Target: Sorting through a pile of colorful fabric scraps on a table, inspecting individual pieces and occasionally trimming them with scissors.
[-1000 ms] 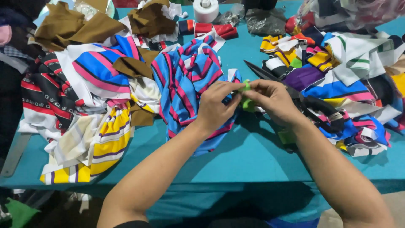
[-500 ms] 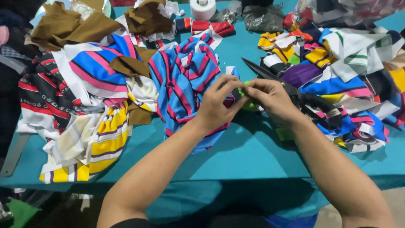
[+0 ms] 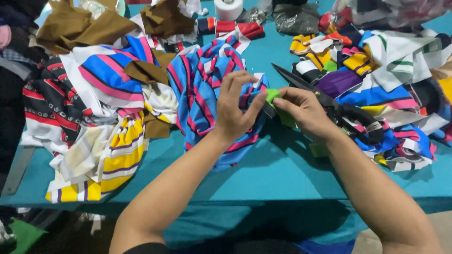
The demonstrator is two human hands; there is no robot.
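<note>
green fabric scrap (image 3: 273, 96) still pinched between left hand (image 3: 234, 109) and right hand (image 3: 303, 110), both grips closed, unmoved; bare desk (image 3: 282, 178) toward near edge.

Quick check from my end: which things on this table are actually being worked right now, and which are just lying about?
In hand:
left hand and right hand, both pinching the small green fabric piece
blue and pink striped cloth, under the left hand

Lying about:
black scissors, behind the right hand
brown cloth
yellow striped cloth
white tape roll
heap of scraps
teal table
</note>
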